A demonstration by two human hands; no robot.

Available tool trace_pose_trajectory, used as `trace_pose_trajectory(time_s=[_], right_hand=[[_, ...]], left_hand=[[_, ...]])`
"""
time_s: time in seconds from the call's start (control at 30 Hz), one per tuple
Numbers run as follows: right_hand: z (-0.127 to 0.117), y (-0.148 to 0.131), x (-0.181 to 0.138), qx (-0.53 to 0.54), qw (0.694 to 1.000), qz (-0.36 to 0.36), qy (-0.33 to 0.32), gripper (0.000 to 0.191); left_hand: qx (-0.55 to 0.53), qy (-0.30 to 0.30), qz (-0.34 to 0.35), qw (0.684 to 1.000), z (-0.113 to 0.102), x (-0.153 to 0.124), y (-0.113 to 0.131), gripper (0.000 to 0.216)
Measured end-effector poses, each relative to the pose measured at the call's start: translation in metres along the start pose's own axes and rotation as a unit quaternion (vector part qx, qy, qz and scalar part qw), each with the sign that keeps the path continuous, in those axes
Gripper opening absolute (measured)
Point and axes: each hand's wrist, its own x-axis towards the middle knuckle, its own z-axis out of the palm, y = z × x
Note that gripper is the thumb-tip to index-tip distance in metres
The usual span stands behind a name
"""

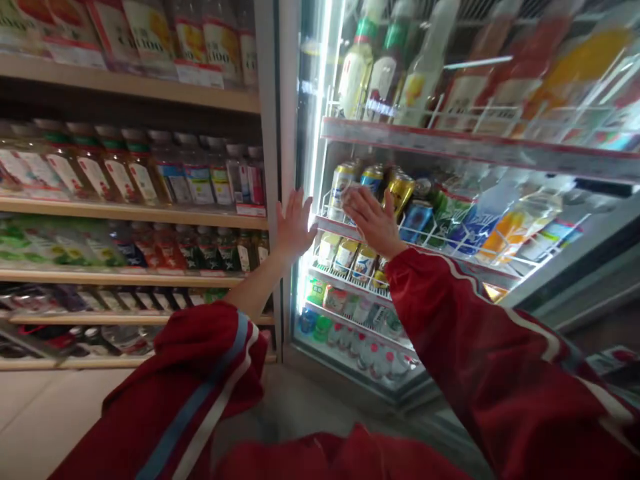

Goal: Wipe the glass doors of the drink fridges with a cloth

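Note:
My left hand [295, 227] is raised with its fingers spread, at the left edge of a lit glass-door fridge [345, 130]. It holds nothing I can see. My right hand [373, 223] reaches toward the glass in front of the can shelf, fingers stretched out flat and thumb raised. A pale blurred patch lies at its fingertips; I cannot tell if it is a reflection or something thin. Behind this hand stand yellow cans [400, 190] and a blue can [416, 219]. Whether either palm presses on the glass is unclear.
Wooden shelves [215, 210] with rows of bottles [140, 173] stand on the left. Inside the fridge, tall bottles [357, 73] fill the upper shelf, and water bottles [370, 353] stand at the bottom. A tiled floor [40, 413] shows at lower left.

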Motion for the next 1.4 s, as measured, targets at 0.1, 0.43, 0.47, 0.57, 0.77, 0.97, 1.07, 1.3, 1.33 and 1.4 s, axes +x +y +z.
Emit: trace_pose_trajectory(time_s=[0.1, 0.43, 0.47, 0.57, 0.77, 0.97, 1.07, 1.3, 1.33, 1.4], right_hand=[[-0.013, 0.013, 0.015, 0.022, 0.998, 0.053, 0.013, 0.037], [-0.001, -0.009, -0.028, 0.090, 0.994, 0.017, -0.056, 0.039], [0.001, -0.013, -0.037, 0.095, 0.993, 0.007, -0.071, 0.040], [-0.008, -0.005, -0.046, 0.097, 0.992, 0.015, -0.084, 0.039], [-0.044, 0.041, -0.041, 0.044, 0.990, 0.134, 0.007, 0.037], [-0.033, 0.023, -0.099, 0.035, 0.999, 0.025, -0.033, 0.038], [-0.035, 0.028, -0.112, 0.009, 1.000, -0.005, -0.017, 0.040], [-0.052, 0.047, -0.105, 0.017, 0.996, 0.084, 0.023, 0.045], [-0.048, 0.042, -0.110, 0.026, 0.997, 0.069, 0.013, 0.046], [-0.038, 0.027, -0.122, 0.045, 0.999, 0.026, -0.015, 0.047]], left_hand=[[0.005, -0.007, -0.010, 1.000, 0.000, -0.012, -0.009, 0.058], [0.026, -0.015, -0.006, 1.000, -0.009, -0.024, 0.003, 0.060], [0.030, -0.020, -0.002, 0.999, -0.010, -0.025, 0.007, 0.060], [0.030, -0.026, 0.007, 0.999, -0.010, -0.025, 0.018, 0.058], [0.031, -0.042, 0.025, 0.998, 0.000, -0.025, 0.049, 0.057], [0.032, -0.057, 0.081, 0.995, 0.023, -0.035, 0.088, 0.055], [0.029, -0.058, 0.099, 0.993, 0.035, -0.037, 0.105, 0.055], [0.021, -0.036, 0.081, 0.996, 0.045, -0.039, 0.121, 0.052], [0.021, -0.031, 0.078, 0.996, 0.046, -0.041, 0.119, 0.052], [0.021, -0.020, 0.072, 0.997, 0.048, -0.045, 0.113, 0.053]])
